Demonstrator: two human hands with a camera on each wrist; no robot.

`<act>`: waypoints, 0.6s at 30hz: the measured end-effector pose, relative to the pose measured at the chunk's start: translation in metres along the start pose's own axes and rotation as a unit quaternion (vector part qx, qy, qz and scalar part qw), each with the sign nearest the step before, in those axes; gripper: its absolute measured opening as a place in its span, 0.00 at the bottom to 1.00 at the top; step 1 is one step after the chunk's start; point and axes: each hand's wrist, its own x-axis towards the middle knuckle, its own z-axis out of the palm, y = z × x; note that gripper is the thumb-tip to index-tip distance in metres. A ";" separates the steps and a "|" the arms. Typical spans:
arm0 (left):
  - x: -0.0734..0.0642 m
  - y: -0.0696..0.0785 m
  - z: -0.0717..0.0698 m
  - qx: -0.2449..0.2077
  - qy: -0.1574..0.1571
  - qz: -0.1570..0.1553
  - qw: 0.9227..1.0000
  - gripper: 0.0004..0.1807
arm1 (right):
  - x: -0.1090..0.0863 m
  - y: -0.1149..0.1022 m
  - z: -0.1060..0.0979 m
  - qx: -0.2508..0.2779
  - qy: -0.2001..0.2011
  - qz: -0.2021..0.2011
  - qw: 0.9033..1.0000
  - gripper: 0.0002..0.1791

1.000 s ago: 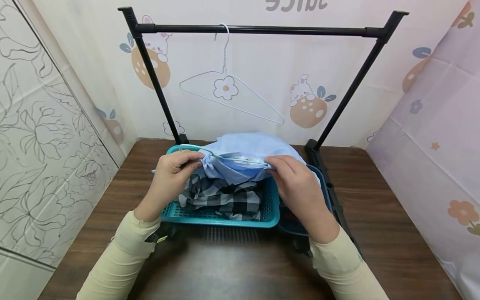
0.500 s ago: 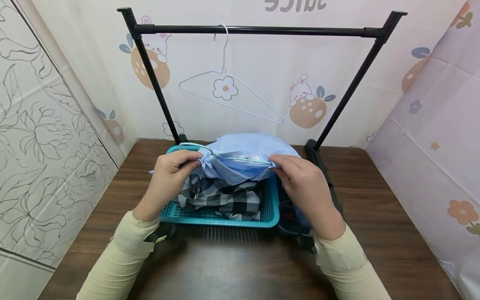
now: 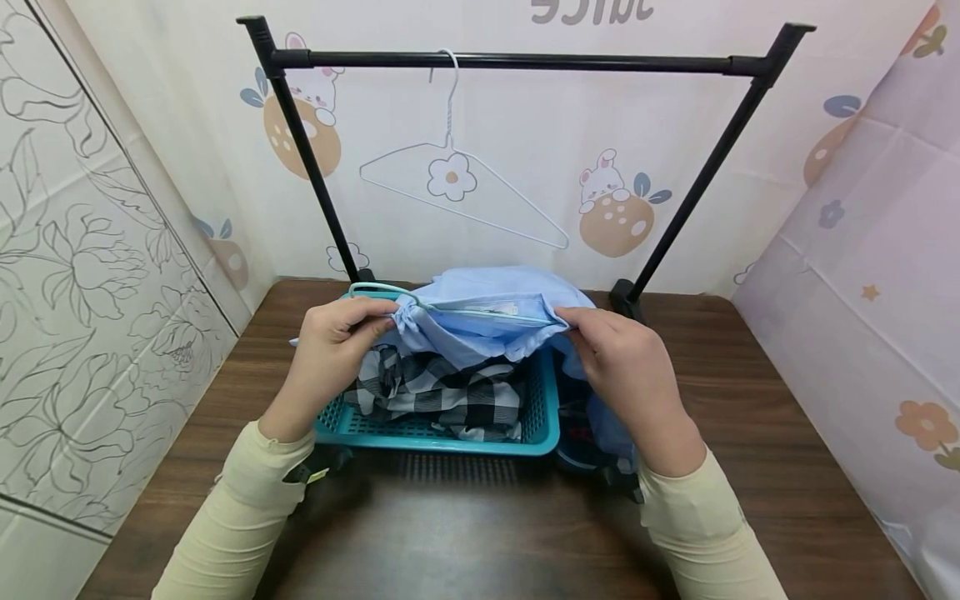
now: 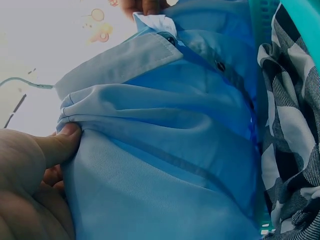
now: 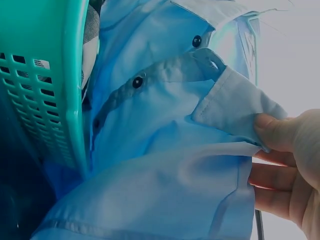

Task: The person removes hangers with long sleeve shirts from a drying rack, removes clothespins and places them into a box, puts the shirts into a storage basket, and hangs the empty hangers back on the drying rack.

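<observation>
While the left hand pinches gathered fabric and the right hand pinches a collar corner, black-and-white checked cloth lies in the teal basket below them. Just past it, a light-blue shirt, held between both hands, drapes over the basket's back and right side, a pale-green hanger lying along its neck opening. Getting hanger into shirt appears to be the step in hand; the next move seems to call for settling both shoulders evenly. Beyond, a white hanger hangs from a black rack before a printed curtain.
</observation>
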 end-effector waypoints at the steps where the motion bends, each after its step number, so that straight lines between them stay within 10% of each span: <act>1: 0.000 0.000 0.000 -0.001 0.000 0.002 1.000 0.10 | 0.000 0.000 0.000 -0.004 0.001 -0.001 1.000 0.23; 18: 0.002 -0.006 -0.003 0.016 -0.003 -0.018 1.000 0.09 | 0.003 0.006 -0.016 -0.026 0.031 0.015 0.999 0.19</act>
